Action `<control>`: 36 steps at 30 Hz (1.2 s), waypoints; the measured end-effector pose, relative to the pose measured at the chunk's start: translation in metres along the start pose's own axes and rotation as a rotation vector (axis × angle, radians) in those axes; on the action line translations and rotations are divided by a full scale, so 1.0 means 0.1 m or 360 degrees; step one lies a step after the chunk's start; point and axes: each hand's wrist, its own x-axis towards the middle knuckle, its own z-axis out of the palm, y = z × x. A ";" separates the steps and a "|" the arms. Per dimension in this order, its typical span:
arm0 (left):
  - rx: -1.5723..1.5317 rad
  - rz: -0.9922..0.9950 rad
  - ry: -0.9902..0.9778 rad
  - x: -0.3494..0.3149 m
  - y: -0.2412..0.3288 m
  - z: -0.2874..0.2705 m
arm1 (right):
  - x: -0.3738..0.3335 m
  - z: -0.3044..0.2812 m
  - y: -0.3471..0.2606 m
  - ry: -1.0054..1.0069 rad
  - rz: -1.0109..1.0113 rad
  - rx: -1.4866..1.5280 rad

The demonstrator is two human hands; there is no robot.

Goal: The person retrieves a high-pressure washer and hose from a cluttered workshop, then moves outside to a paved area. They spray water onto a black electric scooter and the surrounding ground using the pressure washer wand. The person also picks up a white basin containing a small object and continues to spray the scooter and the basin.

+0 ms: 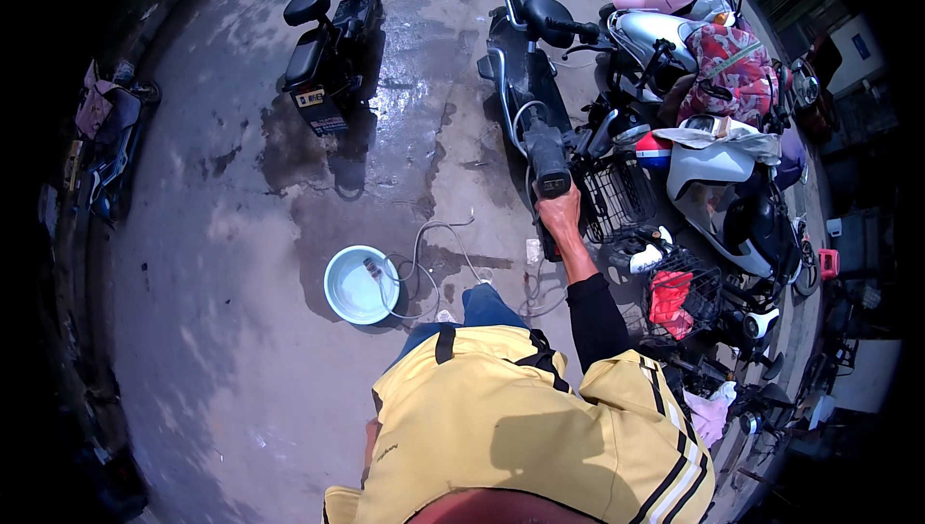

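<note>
Right hand (559,206), fingers wrapped around a dark handheld tool (548,150), nearer the right edge of the pavement (212,331), left hand hidden, grip untellable, hose (443,224) dipping into pale-blue basin (353,301).

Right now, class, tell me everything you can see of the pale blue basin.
The basin is round, open-topped and pale blue, with a smooth wall that looks like plastic. It stands upright on the wet-patched ground, ahead and left of the person's legs. A dark fitting sits within its rim, and thin hose crosses its right edge. Its water level can't be made out.
</note>
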 end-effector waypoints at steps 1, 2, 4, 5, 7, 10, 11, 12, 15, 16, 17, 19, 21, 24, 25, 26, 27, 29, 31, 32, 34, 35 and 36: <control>-0.0036 0.0031 -0.0002 0.05 0.05 0.07 | 0.04 0.00 0.00 0.0002 -0.0131 -0.0002; -0.0078 0.0060 -0.0001 0.09 0.12 0.14 | 0.07 -0.03 -0.07 -0.0021 -0.0160 -0.0116; -0.0180 0.0127 -0.0001 0.18 0.28 0.25 | 0.13 -0.08 -0.20 -0.0062 -0.0211 -0.0355; -0.0240 0.0153 -0.0004 0.21 0.42 0.24 | 0.14 -0.05 -0.13 0.0003 -0.0154 -0.0372; -0.0403 0.0175 -0.0018 0.23 0.74 0.21 | 0.09 0.00 0.05 0.0217 -0.0115 -0.0258; -0.0672 0.0087 -0.0035 0.07 1.22 0.21 | 0.08 -0.03 0.33 0.0225 -0.0225 -0.0129; -0.0692 0.0070 0.0007 0.03 1.28 0.28 | 0.04 -0.12 0.26 0.0147 -0.0277 -0.0132; -0.0698 0.0050 0.0039 0.00 1.35 0.36 | 0.04 -0.20 0.25 0.0076 -0.0314 -0.0142; -0.0460 0.0012 -0.0057 -0.07 1.56 0.49 | 0.14 -0.12 0.34 0.0178 -0.0306 -0.0082; -0.0438 0.0011 -0.0084 -0.10 1.60 0.55 | 0.22 -0.11 0.32 0.0158 -0.0195 -0.0081; -0.0411 0.0015 -0.0105 -0.14 1.67 0.60 | 0.31 -0.04 0.40 0.0246 -0.0142 -0.0061; -0.0339 0.0012 -0.0087 -0.22 1.73 0.74 | 0.46 -0.07 0.37 0.0103 0.0136 -0.0072; -0.0366 0.0040 -0.0043 -0.17 1.69 0.88 | 0.55 -0.15 0.51 -0.0101 0.0337 -0.0149; -0.0307 0.0015 -0.0072 -0.13 1.74 0.92 | 0.42 -0.17 1.10 -0.0108 0.0338 -0.0063; -0.0276 -0.0026 -0.0091 -0.10 1.78 0.91 | 0.35 -0.16 1.30 -0.0050 0.0271 -0.0033; -0.0260 -0.0070 -0.0100 -0.07 1.81 0.93 | 0.24 -0.21 1.34 -0.0056 0.0223 0.0091; -0.0385 -0.0008 -0.0098 -0.02 1.88 0.96 | 0.14 -0.26 1.37 -0.0066 0.0172 0.0213; -0.0394 0.0185 -0.0110 0.09 2.32 1.06 | -0.06 -0.56 0.91 -0.0263 0.0214 0.0566; -0.0133 0.0576 -0.0146 0.14 3.12 1.16 | -0.21 -0.73 0.81 -0.0325 0.0223 0.0621; -0.0193 0.0772 -0.0220 0.18 3.50 1.30 | -0.28 -0.80 0.83 -0.0405 0.0191 0.0596; 0.0043 0.1080 -0.0301 -0.20 4.63 1.57 | -0.45 -0.93 0.86 -0.0449 0.0175 0.0688; 0.0059 0.1207 -0.0364 -0.41 5.11 1.73 | -0.55 -1.04 0.75 -0.0491 0.0249 0.0758; 0.0088 0.1341 -0.0467 -0.54 5.48 1.89 | -0.62 -1.13 0.70 -0.0508 0.0277 0.0723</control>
